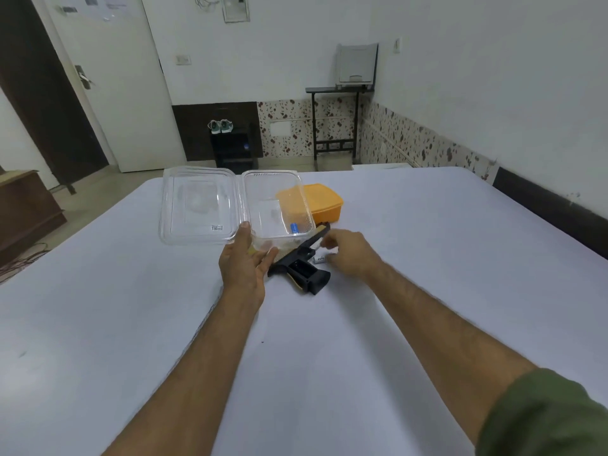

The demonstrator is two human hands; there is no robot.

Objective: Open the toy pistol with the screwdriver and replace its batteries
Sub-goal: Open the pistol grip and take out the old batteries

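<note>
The black toy pistol (304, 263) lies on the white sheet with its grip toward me and the battery bay in the grip open. My left hand (245, 261) rests against the near edge of the clear plastic container (279, 179), fingers relaxed. My right hand (350, 255) hovers just right of the pistol, fingers curled over a white battery (320, 259) lying on the sheet. I cannot tell whether the fingers hold it. A blue battery (294, 228) lies inside the container. No screwdriver shows.
The container's hinged lid (197, 205) lies open to the left. An orange lidded box (324, 202) stands behind the container. The bed sheet (131, 324) spreads wide around my arms. A wall runs along the right.
</note>
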